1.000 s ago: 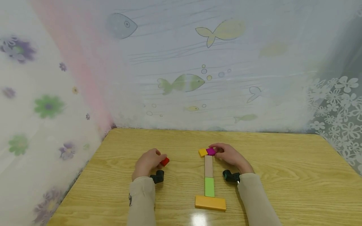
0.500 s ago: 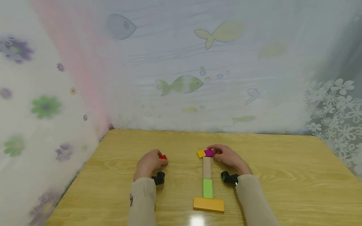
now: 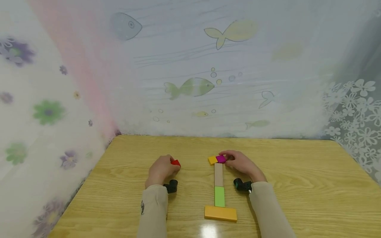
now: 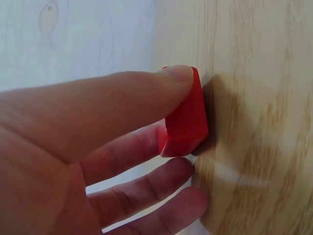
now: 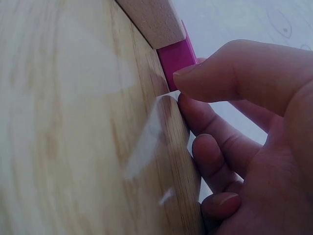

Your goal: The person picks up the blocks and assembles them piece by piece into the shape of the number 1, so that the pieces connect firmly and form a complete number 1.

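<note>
My left hand [image 3: 162,170] pinches a red block [image 4: 188,117] between thumb and fingers, close over the table left of the row of blocks. My right hand [image 3: 241,162] holds a magenta block [image 5: 177,58] by its right end, thumb on the near side. That magenta block lies against a small yellow block [image 3: 212,160] at the far end of the row. Below them run a plain wooden block [image 3: 218,174] and a light green block [image 3: 219,196], end to end. An orange block [image 3: 220,213] lies crosswise at the near end.
The wood-grain table [image 3: 282,165] reaches back to a pale curtain [image 3: 178,66] printed with fish. At the left hangs a flowered curtain [image 3: 47,138]. A black wrist camera [image 3: 171,186] sits at the left wrist, another wrist camera [image 3: 242,185] at the right.
My left hand has moved right and slightly away from me with the red block, which has turned in the fingers. My right hand stays at the magenta block.
</note>
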`<state>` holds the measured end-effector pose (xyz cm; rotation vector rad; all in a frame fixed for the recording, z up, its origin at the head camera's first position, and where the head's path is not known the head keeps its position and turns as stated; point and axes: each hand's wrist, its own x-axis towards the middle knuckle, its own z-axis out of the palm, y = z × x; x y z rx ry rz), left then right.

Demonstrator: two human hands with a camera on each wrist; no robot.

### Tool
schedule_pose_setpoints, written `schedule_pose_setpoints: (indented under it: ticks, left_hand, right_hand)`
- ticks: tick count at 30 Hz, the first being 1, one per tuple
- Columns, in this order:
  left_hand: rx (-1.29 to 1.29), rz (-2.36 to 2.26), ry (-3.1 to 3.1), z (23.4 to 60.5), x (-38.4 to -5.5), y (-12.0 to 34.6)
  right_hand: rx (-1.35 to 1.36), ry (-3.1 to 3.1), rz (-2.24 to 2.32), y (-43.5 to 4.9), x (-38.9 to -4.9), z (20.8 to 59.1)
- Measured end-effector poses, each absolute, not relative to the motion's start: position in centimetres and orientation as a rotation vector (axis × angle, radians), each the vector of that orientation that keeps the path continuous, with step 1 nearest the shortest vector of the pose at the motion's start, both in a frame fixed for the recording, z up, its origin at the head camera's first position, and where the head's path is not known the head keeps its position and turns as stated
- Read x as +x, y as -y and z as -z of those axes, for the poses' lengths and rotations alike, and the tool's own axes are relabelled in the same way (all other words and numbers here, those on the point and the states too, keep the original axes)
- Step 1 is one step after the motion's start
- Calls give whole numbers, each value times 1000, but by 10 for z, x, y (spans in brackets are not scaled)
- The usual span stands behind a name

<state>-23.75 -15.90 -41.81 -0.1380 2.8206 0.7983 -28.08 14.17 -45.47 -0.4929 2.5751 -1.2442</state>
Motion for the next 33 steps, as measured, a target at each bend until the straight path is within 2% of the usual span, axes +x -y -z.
schedule_pose_setpoints:
  ticks: [18,33]
  left_hand:
    - [-130,-810,-2805,417,-240,152]
    - [-83,-822,-2801,418,-240,145]
  right_hand:
    - [-505,-2579,1240,-139,-274,444]
    - [-515,-2603,1208,-143,-282,455]
